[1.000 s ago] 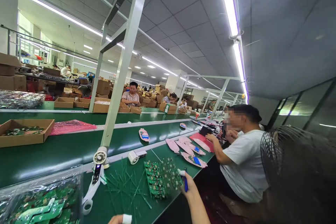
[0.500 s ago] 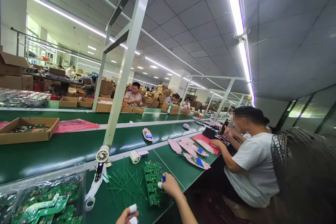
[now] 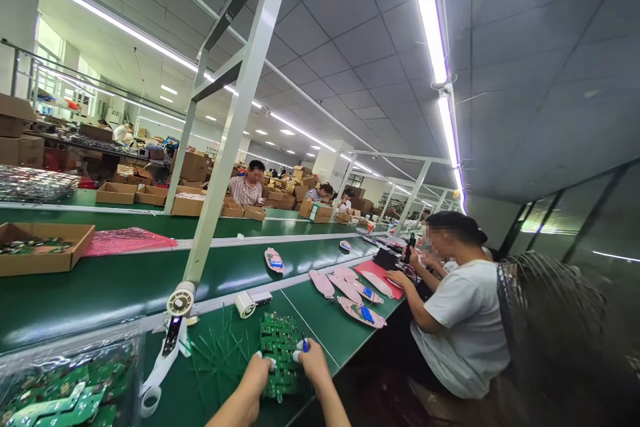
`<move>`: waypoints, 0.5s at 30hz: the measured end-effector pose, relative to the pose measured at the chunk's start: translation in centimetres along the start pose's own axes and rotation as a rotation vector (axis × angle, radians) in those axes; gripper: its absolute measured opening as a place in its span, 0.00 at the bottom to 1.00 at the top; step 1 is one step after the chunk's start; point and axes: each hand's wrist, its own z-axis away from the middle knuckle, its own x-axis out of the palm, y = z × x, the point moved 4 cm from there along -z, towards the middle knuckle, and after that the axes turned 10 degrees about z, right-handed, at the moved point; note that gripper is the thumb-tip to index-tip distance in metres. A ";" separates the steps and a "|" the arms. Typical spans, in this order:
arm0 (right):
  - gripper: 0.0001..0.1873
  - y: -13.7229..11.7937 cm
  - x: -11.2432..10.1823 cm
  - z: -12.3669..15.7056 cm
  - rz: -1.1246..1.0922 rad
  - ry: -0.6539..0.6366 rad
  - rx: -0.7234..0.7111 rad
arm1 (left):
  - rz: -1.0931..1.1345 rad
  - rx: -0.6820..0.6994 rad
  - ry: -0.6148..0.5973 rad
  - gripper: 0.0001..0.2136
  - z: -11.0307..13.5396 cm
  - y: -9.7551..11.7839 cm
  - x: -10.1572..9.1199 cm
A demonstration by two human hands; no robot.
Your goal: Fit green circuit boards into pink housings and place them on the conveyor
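A strip of green circuit boards (image 3: 280, 353) lies lengthwise on the green bench among loose thin green sprues (image 3: 217, 353). My left hand (image 3: 253, 380) presses its white-capped fingertips against the strip's left side and appears to hold it. My right hand (image 3: 313, 360) is at the strip's right side, pinching a small blue-handled tool (image 3: 305, 345) whose tip stands just above the boards. The hands hide part of the strip.
A clear bag of green boards (image 3: 65, 387) lies at lower left beside a white tape dispenser (image 3: 173, 337). Pink foam pieces with blue parts (image 3: 360, 311) lie to the right. A seated co-worker (image 3: 460, 320) works beyond them. Cardboard boxes and further benches stand behind.
My left hand has risen from the bottom of the view onto the boards. My right hand has shifted slightly, staying beside the strip with the blue tool. The view has swung a little.
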 end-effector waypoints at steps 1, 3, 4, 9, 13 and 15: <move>0.12 -0.1 -0.2 0.0 -0.049 0.012 -0.004 | 0.007 -0.014 0.017 0.14 0.1 0.1 -0.1; 0.12 -0.3 -0.8 0.1 -0.166 0.044 -0.030 | 0.030 -0.024 0.039 0.14 0.3 0.6 -0.1; 0.11 -0.5 -1.3 0.3 -0.231 0.061 -0.053 | 0.047 -0.019 0.040 0.14 0.5 1.0 0.0; 0.19 -1.7 -2.9 3.6 -0.559 0.062 -0.225 | 0.106 0.145 -0.090 0.15 3.3 4.8 0.3; 0.26 -2.9 -2.8 7.8 -0.739 -0.064 -0.348 | 0.114 0.361 -0.152 0.30 7.1 7.4 -1.7; 0.28 -3.6 -2.6 9.8 -0.794 -0.174 -0.358 | 0.146 0.339 -0.135 0.35 8.7 7.6 -4.1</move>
